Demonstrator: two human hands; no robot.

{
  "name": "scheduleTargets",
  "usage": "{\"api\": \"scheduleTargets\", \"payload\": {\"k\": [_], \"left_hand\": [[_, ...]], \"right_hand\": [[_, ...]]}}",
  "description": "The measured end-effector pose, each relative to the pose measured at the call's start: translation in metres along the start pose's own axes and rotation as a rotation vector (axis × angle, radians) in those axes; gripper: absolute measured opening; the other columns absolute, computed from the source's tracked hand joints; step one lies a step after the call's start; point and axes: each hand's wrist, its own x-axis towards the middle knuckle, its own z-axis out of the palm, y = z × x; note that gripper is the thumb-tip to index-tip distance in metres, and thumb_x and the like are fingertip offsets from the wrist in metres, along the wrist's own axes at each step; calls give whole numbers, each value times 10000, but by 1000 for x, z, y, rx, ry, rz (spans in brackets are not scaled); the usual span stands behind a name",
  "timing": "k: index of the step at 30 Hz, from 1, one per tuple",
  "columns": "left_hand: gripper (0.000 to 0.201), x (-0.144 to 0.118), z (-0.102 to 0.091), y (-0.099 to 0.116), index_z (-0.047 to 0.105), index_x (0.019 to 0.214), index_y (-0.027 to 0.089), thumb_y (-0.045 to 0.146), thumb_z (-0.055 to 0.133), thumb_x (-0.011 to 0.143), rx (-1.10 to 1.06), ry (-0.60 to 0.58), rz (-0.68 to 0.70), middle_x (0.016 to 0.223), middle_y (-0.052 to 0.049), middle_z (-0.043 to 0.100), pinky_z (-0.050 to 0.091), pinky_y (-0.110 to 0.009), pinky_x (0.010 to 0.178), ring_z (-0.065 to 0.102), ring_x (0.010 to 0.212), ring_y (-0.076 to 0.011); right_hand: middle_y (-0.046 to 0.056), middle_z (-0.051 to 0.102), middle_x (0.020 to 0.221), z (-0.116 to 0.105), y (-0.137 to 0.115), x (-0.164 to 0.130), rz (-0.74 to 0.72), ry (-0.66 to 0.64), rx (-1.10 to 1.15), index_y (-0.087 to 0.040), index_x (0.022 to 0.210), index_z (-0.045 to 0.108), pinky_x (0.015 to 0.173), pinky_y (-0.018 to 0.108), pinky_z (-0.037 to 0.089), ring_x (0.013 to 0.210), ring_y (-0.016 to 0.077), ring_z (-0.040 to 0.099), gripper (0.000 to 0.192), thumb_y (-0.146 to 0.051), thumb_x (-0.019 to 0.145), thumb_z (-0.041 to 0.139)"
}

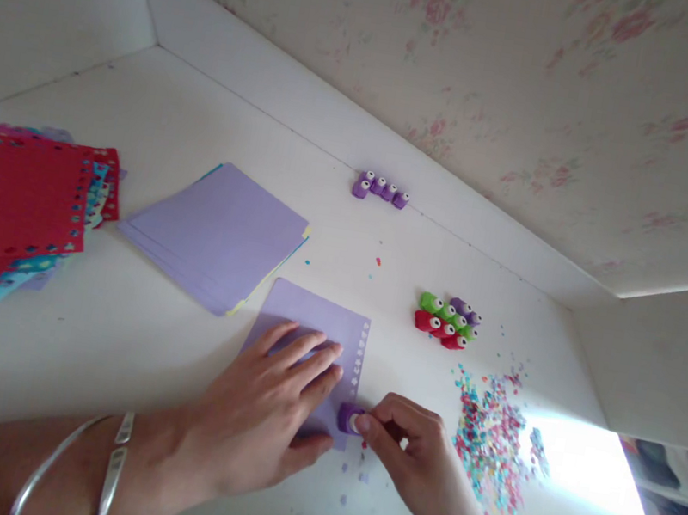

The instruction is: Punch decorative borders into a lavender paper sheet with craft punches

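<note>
The left hand (269, 420) is laid flat, palm down and fingers spread, on a lilac rectangular paper sheet (314, 322) near the front middle of the white table (163, 116); nothing is grasped by it, the sheet only being pressed down, and two thin silver bangles (112, 464) are worn at its wrist, with the forearm cut off by the lower left edge of the view. The right hand (416, 465) is curled, its fingertips closed on a small purple craft punch (349, 418) set at the sheet's near right corner; how far the sheet's edge sits inside the punch cannot be told, since it is hidden by the fingers. A row of small punched holes is seen along the sheet's right edge. A heap of multicoloured paper confetti (488, 441) is spread just right of the right hand, partly washed out by a bright patch of light. A cluster of green, red and purple punches (448, 319) is set beyond it, and a row of four purple punches (381, 187) lies at the table's far edge against the wall. A stack of lilac sheets (217, 233) is placed left of centre, and a pile of red and blue punched sheets (9, 209) lies at the left edge, cut off by the frame.
</note>
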Motion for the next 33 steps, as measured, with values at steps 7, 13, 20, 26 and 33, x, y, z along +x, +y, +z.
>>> {"api": "scheduleTargets", "payload": {"k": [7,13,20,26,33], "left_hand": [[506,-1,-1,-1,561,1345,177,504,497,965,-42,-41,-16,1484,-85,500,257,-541,1131,388,1381,-309],[503,-2,0,-2,552,1350,180,509,474,977,-54,-42,-5,1498,-74,487,238,-528,1140,382,1387,-300],[488,-1,1,-4,561,1338,181,494,501,967,-53,-27,4,1481,-73,505,219,-514,1152,392,1380,-294],[496,0,2,-4,561,1342,186,508,493,971,-41,-26,11,1490,-70,497,200,-514,1157,390,1381,-291],[488,0,2,-4,569,1338,181,497,481,975,-17,-46,29,1487,-75,500,176,-513,1158,387,1379,-296]], "right_hand": [[-48,323,571,-11,-8,9,93,-211,-57,-190,591,346,517,258,258,570,101,328,535,-535,988,443],[-49,320,591,-14,-9,13,89,-258,-38,-189,593,352,532,261,265,578,101,335,535,-537,988,446],[-51,286,586,-15,-10,16,96,-275,4,-193,578,343,500,264,234,557,99,302,529,-512,981,468],[-51,274,573,-17,-12,16,108,-283,-34,-188,566,336,491,262,222,542,95,286,540,-502,983,473],[-52,334,541,-16,-15,17,75,-284,-107,-181,556,356,502,260,242,519,87,326,532,-463,989,485]]}}
